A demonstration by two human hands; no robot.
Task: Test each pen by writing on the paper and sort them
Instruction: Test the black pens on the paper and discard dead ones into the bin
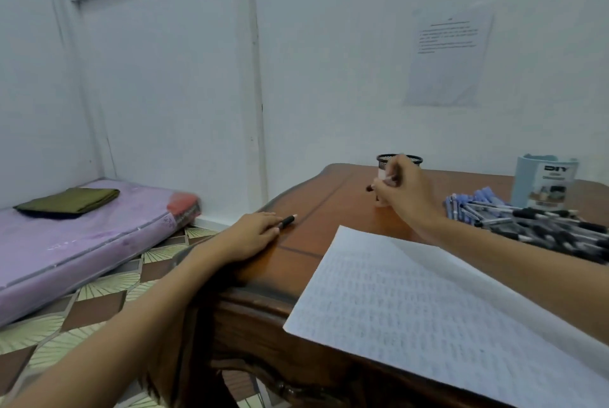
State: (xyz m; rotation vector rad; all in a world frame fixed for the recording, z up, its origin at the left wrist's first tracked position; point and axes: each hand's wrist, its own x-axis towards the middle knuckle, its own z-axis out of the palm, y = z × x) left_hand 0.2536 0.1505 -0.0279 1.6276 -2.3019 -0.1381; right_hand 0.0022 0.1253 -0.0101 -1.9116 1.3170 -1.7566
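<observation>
Hazards: right hand (407, 193), pinching dark slim pen (391, 180), may topple black mesh cup (412, 159); left hand (252, 238), fingers flat, touches black white-tipped pen (287, 221), liable to roll off wooden table (329, 200).

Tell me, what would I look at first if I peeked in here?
A big pile of pens on the right of the table jumps out first, with lined paper lying in front of it. The right hand grips a pen by the black mesh cup, while the left hand rests flat, touching another pen near the table's left edge. A purple mattress lies on the floor at left.
</observation>
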